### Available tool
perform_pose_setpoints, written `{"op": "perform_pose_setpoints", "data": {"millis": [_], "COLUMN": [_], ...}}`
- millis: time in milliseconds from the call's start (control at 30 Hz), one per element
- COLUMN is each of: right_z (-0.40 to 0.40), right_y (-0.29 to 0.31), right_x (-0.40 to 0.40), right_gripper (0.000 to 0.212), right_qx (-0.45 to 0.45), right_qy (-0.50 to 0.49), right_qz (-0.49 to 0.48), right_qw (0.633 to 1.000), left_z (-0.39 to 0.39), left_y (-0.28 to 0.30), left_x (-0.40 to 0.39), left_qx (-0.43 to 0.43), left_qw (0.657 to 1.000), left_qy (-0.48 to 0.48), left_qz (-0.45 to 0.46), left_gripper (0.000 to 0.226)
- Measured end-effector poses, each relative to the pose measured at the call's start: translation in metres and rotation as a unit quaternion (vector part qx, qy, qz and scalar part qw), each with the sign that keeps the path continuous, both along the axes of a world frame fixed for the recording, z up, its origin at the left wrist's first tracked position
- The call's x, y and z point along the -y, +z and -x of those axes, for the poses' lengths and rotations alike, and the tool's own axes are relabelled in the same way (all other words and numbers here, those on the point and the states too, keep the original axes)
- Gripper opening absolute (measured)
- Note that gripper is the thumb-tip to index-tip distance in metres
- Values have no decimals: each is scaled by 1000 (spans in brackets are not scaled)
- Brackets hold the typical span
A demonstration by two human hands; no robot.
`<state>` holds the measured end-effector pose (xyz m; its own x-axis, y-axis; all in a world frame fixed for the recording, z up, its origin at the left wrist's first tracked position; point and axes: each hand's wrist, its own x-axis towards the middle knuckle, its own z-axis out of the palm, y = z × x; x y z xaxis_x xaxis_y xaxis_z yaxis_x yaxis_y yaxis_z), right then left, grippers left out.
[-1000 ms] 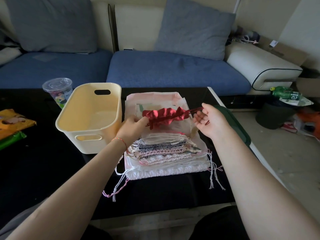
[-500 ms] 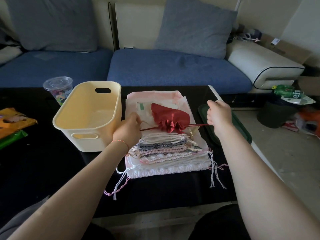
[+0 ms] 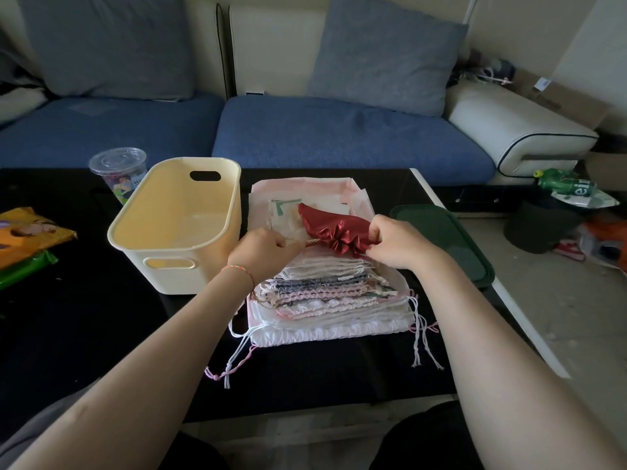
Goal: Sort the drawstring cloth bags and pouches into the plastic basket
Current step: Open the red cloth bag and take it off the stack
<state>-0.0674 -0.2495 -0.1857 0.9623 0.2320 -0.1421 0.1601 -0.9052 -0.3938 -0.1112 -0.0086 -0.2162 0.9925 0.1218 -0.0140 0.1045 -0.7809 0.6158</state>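
A shiny red drawstring pouch [image 3: 330, 227] lies on top of a stack of white, pink and patterned cloth bags [image 3: 325, 300] on the black table. My left hand [image 3: 261, 249] pinches the pouch's cord just left of its gathered neck. Gripping the gathered neck from the right is my right hand [image 3: 397, 244]. The cream plastic basket [image 3: 135, 228] stands left of the stack, touching it, with nothing inside.
A lidded plastic cup [image 3: 118, 171] stands behind the basket. Orange and green packets [image 3: 27, 239] lie at the table's left edge. A dark green lid [image 3: 448, 239] sits right of the stack. A blue sofa runs behind the table; clutter covers the floor at right.
My right hand, which had pulled the cord out to the right, has come back to the pouch's neck. The pouch's mouth is drawn tight. My left hand stays on the left cord.
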Motion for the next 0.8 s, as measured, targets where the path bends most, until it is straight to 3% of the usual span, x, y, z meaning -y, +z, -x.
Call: {"op": "perform_pose_setpoints", "data": {"millis": [167, 267, 400, 600, 700, 800], "right_z": [1, 1, -5, -7, -7, -8], "right_y": [6, 5, -6, -16, -13, -7], "right_x": [-1, -4, -7, -20, -21, -18], "right_gripper": [9, 19, 41, 39, 26, 19], "right_qx": [-31, -34, 73, 177, 195, 199], "right_qy": [-31, -54, -61, -84, -71, -57], "right_qz": [-131, -174, -62, -33, -11, -42], "right_qw": [990, 983, 994, 980, 978, 978], "left_z": [-6, -5, 0, 1, 2, 3], "left_y": [0, -6, -15, -18, -18, -9], "left_x": [2, 1, 5, 10, 7, 8], "left_qx": [75, 61, 40, 34, 53, 70], "left_qw": [992, 996, 976, 956, 963, 991], "left_qy": [53, 50, 42, 29, 34, 50], "left_qz": [82, -38, -208, -289, -261, -105], "left_gripper": [56, 45, 26, 19, 20, 41]}}
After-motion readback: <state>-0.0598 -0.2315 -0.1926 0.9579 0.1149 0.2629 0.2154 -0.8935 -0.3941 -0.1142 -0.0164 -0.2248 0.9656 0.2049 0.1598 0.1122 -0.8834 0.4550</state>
